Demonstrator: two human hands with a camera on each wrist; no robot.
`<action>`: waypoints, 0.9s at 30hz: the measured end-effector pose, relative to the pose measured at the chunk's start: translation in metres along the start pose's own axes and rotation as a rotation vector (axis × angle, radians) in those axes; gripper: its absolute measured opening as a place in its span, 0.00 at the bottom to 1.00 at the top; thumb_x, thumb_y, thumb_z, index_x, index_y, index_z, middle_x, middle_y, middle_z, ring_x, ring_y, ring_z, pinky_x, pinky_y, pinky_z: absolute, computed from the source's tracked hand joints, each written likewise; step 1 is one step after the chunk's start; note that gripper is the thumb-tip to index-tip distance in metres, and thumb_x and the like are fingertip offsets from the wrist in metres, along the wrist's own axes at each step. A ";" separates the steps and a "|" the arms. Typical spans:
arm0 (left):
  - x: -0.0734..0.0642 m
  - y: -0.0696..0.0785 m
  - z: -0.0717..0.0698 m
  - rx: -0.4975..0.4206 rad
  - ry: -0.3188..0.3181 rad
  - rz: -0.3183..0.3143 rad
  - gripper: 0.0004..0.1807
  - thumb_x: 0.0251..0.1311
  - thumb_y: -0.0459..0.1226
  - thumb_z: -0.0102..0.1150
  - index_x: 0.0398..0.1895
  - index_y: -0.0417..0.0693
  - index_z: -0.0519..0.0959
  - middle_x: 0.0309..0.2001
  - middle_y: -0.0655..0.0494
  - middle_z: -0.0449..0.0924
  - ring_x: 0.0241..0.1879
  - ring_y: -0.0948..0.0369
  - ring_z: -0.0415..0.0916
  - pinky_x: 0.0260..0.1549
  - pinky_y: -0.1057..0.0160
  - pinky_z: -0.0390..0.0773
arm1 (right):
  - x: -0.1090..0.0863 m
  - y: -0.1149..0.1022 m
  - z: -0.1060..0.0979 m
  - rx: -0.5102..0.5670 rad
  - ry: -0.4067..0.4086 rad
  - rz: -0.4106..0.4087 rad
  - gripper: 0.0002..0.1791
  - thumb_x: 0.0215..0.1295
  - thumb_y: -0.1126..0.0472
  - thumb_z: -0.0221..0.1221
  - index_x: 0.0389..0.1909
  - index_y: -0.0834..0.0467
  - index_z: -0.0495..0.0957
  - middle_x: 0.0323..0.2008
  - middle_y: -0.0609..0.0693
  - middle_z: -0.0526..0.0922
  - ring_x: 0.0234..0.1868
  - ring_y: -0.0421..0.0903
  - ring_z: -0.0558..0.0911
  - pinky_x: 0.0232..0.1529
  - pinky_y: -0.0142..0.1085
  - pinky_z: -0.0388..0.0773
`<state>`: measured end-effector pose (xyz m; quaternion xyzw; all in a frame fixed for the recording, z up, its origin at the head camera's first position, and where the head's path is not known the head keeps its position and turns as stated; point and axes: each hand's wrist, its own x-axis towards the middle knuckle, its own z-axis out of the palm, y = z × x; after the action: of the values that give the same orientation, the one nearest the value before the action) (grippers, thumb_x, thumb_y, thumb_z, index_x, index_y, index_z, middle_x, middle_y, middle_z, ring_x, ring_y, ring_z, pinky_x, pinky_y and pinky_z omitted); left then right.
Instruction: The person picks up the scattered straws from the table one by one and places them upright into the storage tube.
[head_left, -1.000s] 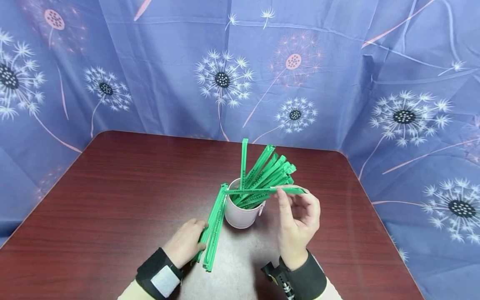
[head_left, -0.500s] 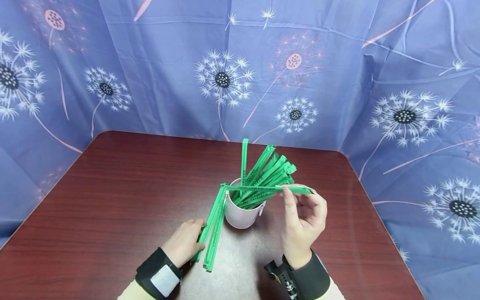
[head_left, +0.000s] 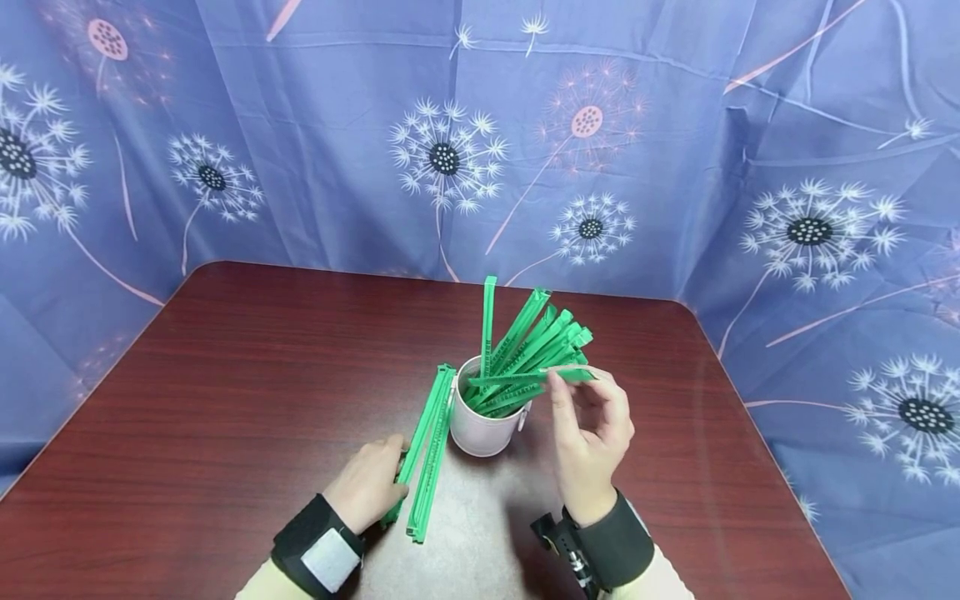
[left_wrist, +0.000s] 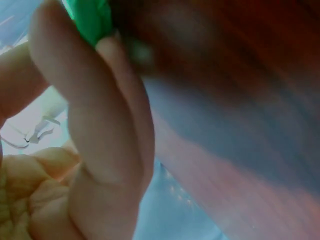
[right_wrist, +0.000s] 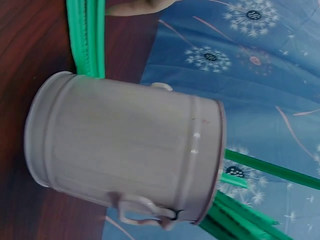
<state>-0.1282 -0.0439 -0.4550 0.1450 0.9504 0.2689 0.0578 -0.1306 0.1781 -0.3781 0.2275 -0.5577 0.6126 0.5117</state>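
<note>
My left hand (head_left: pixel 369 483) grips the near end of a slim bundle of green wrapped straws (head_left: pixel 422 429) at the left of the bucket. Another few wrapped straws (head_left: pixel 430 475) slant alongside, right of the fingers. In the left wrist view a green wrapper end (left_wrist: pixel 91 20) shows at the fingertips. My right hand (head_left: pixel 592 433) pinches one green wrapped straw (head_left: pixel 506 379) between thumb and fingers, nearly level over the bucket's mouth. The pale metal bucket (head_left: pixel 482 435) stands upright, with several wrapped straws (head_left: pixel 536 342) leaning out of it, mostly to the right.
The bucket's small side handle (right_wrist: pixel 142 210) juts out on the right-hand side. Dark red wood-grain table (head_left: pixel 262 358) surrounds the bucket. A blue dandelion-print cloth (head_left: pixel 337 142) hangs behind the table and along its sides.
The pinched straw's left end has come away from the bundle's top and now lies over the bucket. My right hand shifted right, then back left. My left hand has hardly moved.
</note>
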 end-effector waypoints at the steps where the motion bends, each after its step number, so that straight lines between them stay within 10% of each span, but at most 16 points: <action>1: 0.000 0.000 0.000 0.002 0.008 0.003 0.23 0.43 0.27 0.71 0.46 0.34 0.78 0.32 0.48 0.81 0.34 0.54 0.79 0.36 0.53 0.80 | -0.001 0.002 0.000 -0.031 -0.017 0.017 0.11 0.58 0.81 0.61 0.35 0.82 0.68 0.37 0.49 0.85 0.35 0.40 0.86 0.39 0.28 0.83; 11: -0.002 -0.001 0.002 0.023 0.035 0.021 0.20 0.44 0.24 0.66 0.45 0.32 0.80 0.38 0.41 0.83 0.40 0.47 0.82 0.41 0.49 0.82 | -0.014 0.017 -0.005 -0.300 -0.121 0.105 0.10 0.51 0.84 0.63 0.34 0.75 0.74 0.26 0.63 0.82 0.30 0.33 0.84 0.35 0.24 0.81; 27: -0.003 0.001 -0.001 -0.068 0.093 0.019 0.13 0.51 0.28 0.69 0.41 0.41 0.80 0.32 0.54 0.79 0.32 0.61 0.77 0.31 0.60 0.78 | -0.026 0.028 -0.010 -0.491 -0.254 0.217 0.09 0.56 0.74 0.67 0.36 0.66 0.77 0.24 0.55 0.83 0.22 0.32 0.79 0.23 0.24 0.77</action>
<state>-0.1255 -0.0447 -0.4533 0.1395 0.9410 0.3080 0.0159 -0.1425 0.1819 -0.4153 0.1110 -0.7699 0.4770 0.4091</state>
